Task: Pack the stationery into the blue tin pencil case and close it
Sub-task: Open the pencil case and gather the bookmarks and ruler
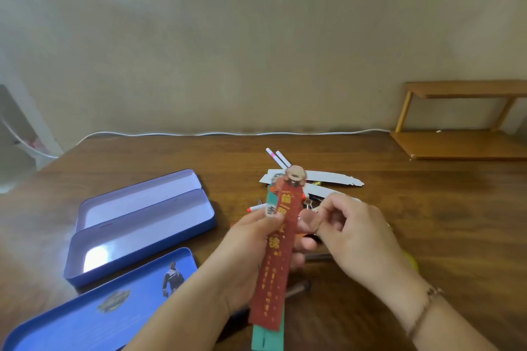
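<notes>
Above the table [370, 236], near the middle, the left hand [256, 239] grips a red bookmark [278, 253] with a green one [268, 336] behind it, thumb pressed on their face. The right hand [350, 231] hovers just right of them, fingers loosely curled, holding nothing that shows. To the left lies the open tin [137, 236], with a tray [137, 199] behind it and its blue lid [94, 313] nearer. Beyond the hands lies a heap of stationery: white pens [278, 159], paper strips [328, 177]. A wooden shelf [462, 142] stands far right.

Your open tin [142, 234] lies left on the tabletop [399, 208], its lid [94, 310] nearer you; the stationery pile [313, 182] sits right, the shelf [462, 142] behind.
</notes>
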